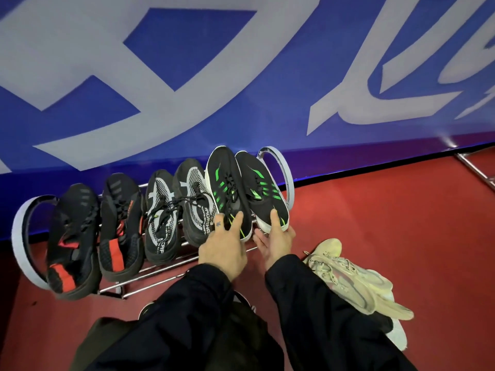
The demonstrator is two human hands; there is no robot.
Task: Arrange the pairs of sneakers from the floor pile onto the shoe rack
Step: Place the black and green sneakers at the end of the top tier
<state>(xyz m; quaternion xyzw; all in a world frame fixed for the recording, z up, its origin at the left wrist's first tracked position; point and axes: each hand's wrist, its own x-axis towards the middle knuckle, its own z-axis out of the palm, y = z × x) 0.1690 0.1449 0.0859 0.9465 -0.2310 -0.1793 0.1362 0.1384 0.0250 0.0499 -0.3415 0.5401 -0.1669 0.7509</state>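
A metal shoe rack (pixel 150 273) with grey round end frames stands against a blue wall. On it sit a black-and-red pair (pixel 93 231), a black-and-white pair (pixel 176 207) and, at the right end, a black pair with green stripes. My left hand (pixel 223 247) rests its fingers on the heel of the left green-striped sneaker (pixel 225 188). My right hand (pixel 276 238) cups the heel of the right green-striped sneaker (pixel 259 188), thumb on top. Both shoes lie on the rack, toes toward the wall.
A cream pair of sneakers (pixel 356 282) lies on the red floor at the right, by my right sleeve. Part of another dark shoe (pixel 147 309) shows under my left arm. A metal frame (pixel 471 167) stands at the far right.
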